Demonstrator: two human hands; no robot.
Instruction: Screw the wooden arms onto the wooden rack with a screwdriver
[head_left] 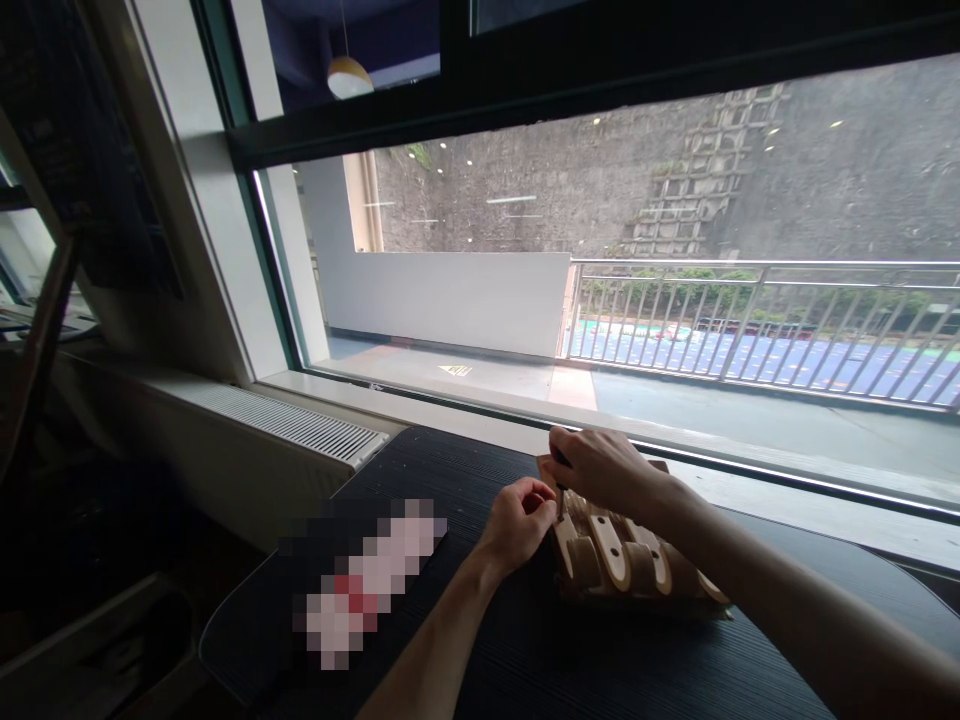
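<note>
On the dark table (480,470) stands a wooden model (611,560), built of rows of curved pieces like roof tiles, with dark round spots on its pale strips. My right hand (604,465) is closed over its far left corner, around the dark handle of what looks like a screwdriver (561,458). Its thin shaft points down at the wood. Beside that shaft my left hand (520,520) has thumb and fingers pinched together at the model's left edge. Whatever sits between those fingertips is too small or hidden to tell. My right forearm covers the model's far right part.
A blurred-out pinkish and red item (375,590) lies on the table's left part. Along the table's far side runs a window sill (450,410) below a large window. A white slatted radiator cover (300,425) adjoins the table at left.
</note>
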